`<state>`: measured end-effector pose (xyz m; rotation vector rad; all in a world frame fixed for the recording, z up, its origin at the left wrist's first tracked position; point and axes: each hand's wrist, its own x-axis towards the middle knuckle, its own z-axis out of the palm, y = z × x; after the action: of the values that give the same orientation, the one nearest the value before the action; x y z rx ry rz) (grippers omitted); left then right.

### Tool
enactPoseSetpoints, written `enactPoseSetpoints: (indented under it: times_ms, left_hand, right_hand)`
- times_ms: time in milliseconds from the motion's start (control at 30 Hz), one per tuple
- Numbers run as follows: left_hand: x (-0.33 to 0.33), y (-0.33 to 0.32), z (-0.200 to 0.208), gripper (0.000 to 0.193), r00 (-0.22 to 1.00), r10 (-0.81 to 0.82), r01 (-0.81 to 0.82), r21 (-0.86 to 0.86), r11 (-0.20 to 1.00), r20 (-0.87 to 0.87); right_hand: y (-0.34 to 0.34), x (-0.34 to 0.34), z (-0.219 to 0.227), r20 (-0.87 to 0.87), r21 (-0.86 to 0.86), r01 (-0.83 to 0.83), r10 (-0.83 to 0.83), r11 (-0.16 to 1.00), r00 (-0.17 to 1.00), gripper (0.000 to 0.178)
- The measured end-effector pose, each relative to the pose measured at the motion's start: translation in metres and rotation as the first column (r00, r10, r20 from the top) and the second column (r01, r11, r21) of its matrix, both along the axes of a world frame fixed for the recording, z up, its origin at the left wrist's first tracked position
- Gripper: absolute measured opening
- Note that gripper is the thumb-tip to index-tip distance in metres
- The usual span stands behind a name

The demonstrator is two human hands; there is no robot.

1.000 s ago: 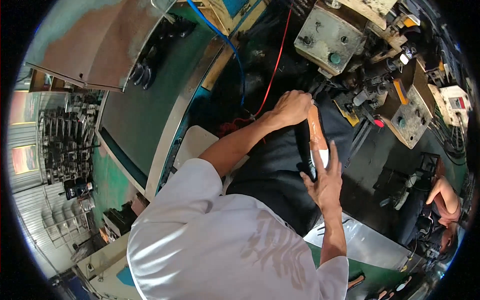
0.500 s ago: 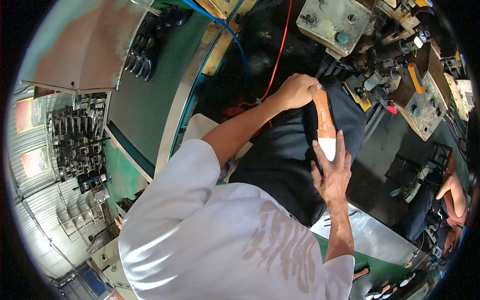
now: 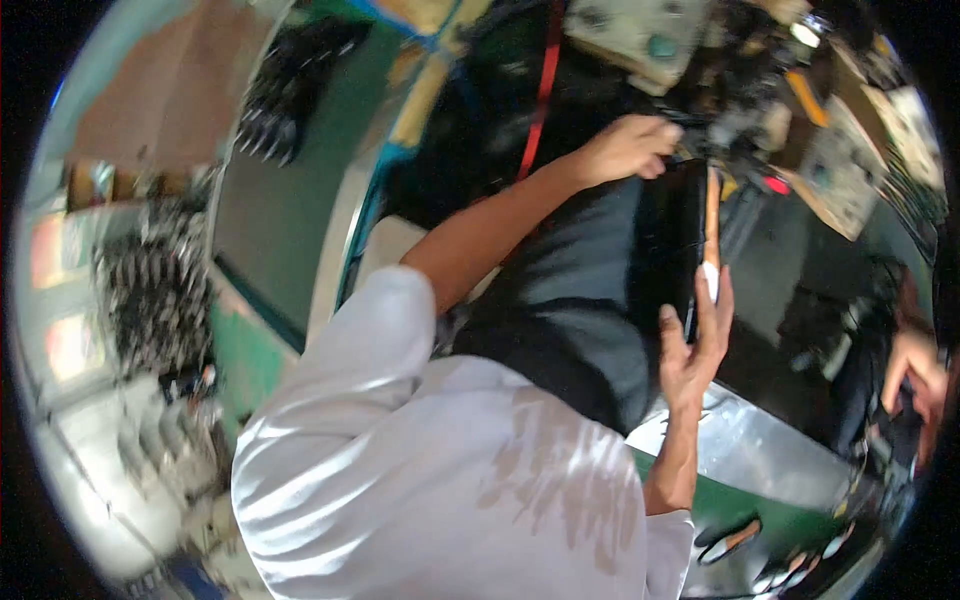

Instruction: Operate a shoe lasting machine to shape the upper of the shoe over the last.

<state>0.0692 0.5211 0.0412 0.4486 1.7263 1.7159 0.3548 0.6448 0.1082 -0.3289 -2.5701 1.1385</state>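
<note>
Black shoe (image 3: 688,228), out ahead of me and a little right of my middle, beside the dark cloth (image 3: 590,285) over my lap. Long axis runs nearly straight away from me; one end near my body, the other toward the machines, heel and toe not safely told apart. Tipped on its side: sole edge faces right, showing as a narrow strip, tan (image 3: 712,215) along the far stretch, white (image 3: 711,280) nearer me. My right grip (image 3: 694,362) has the near end, thumb on the left, fingers laid along the sole side, clamped on the shoe between them; most of its length extends beyond my fingertips. My left grip (image 3: 632,148) is near the far end, just left of it, fingers curled and blurred; cannot tell whether they close on anything or touch the shoe. Red hose (image 3: 545,95) hangs left of that hand. Farther off, a grey control box (image 3: 640,38) with a green knob; a second box (image 3: 838,185) to its right. Bright metal sheet (image 3: 775,462) right of my forearm; below it another shoe (image 3: 735,542), tan-soled, on a green surface (image 3: 775,503). Dark shoes (image 3: 268,132) on the long counter (image 3: 290,215) at left. Co-worker's bare arm (image 3: 912,362) at far right, smeared.
</note>
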Motion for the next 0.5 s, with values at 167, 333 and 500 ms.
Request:
enactPoseSetpoints:
  times_ms: [167,333,500]
  left_hand:
    - [0.02,-0.006,-0.062,0.027,0.752,0.03,-0.244,-0.235,0.941,-0.659]
    - [0.045,0.035,-0.07,0.014,0.466,-0.254,-0.157,-0.361,0.919,-0.848]
    - [0.027,0.047,-0.073,0.014,0.565,-0.22,-0.119,-0.343,0.932,-0.795]
  right_hand:
    - [0.023,-0.025,0.077,-0.13,0.164,0.097,-0.076,0.982,0.989,0.065]
    - [0.089,-0.099,0.136,-0.256,0.507,0.254,-0.137,0.824,0.957,0.063]
    - [0.138,-0.214,0.14,-0.359,0.613,0.343,-0.137,0.712,0.923,0.066]
